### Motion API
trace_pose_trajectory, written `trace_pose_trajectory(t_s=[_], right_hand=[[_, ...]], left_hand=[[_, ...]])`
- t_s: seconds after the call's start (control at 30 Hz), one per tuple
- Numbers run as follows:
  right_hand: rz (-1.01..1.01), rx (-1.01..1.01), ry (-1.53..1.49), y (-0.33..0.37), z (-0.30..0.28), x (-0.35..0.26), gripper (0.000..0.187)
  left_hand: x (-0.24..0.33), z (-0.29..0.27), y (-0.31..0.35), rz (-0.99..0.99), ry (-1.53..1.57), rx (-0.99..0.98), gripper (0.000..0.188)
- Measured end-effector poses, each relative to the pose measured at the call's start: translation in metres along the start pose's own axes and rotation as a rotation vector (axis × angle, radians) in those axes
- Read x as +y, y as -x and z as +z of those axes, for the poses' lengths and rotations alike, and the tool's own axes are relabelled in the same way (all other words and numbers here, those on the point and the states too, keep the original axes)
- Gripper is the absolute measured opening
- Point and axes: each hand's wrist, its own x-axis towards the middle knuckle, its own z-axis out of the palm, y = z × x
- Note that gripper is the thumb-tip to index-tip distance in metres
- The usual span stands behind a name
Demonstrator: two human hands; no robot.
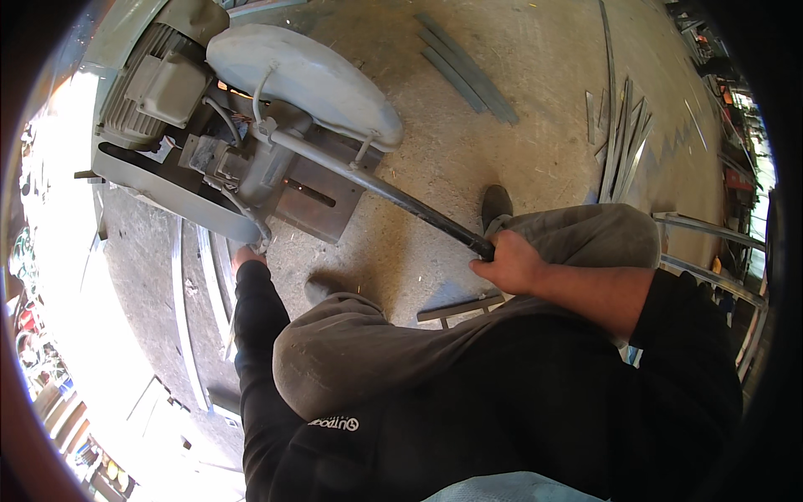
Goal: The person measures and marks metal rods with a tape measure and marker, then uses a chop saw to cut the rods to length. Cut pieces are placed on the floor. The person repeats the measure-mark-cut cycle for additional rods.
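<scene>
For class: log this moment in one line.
right hand: gripping lever end | left hand: by belt guard's end, grip unclear | metal strips: on floor

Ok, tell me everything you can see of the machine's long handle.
The long handle is a slender, round, metal-looking bar, pale grey at its inner end and black toward its free end. It slants down to the right in the picture, a short strut linking it to the pale rounded guard. The right hand grips its free end.

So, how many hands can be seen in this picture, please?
2. The right hand grips the black end of the long handle; the left hand is at the end of the grey belt cover, its fingers hard to make out.
</scene>
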Motion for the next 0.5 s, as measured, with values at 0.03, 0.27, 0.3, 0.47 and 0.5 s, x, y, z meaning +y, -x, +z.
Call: trace_pose_trajectory(t_s=[0.03,0.27,0.3,0.47,0.5], right_hand=[[-0.004,0.005,-0.001,0.001,-0.0002,-0.0003,0.038],[-0.03,0.023,0.018,0.0028,-0.001,-0.0012,0.038],[-0.023,0.017,0.021,0.0024,-0.0009,-0.0011,0.038],[0.0,0.022,0.024,-0.0011,0.0029,0.0001,0.038],[0.004,0.022,0.019,-0.0021,0.0042,0.0008,0.04]], left_hand=[[0.0,0.0001,0.0004,-0.008,0.005,-0.001,0.035],[0.0021,0.0002,-0.0002,-0.056,0.007,-0.009,0.038],[0.0021,0.0003,-0.0003,-0.054,0.006,-0.009,0.038],[0.0014,-0.0007,-0.0019,-0.018,-0.031,-0.019,0.039],[0.0013,-0.001,-0.0023,-0.019,-0.034,-0.024,0.039]])
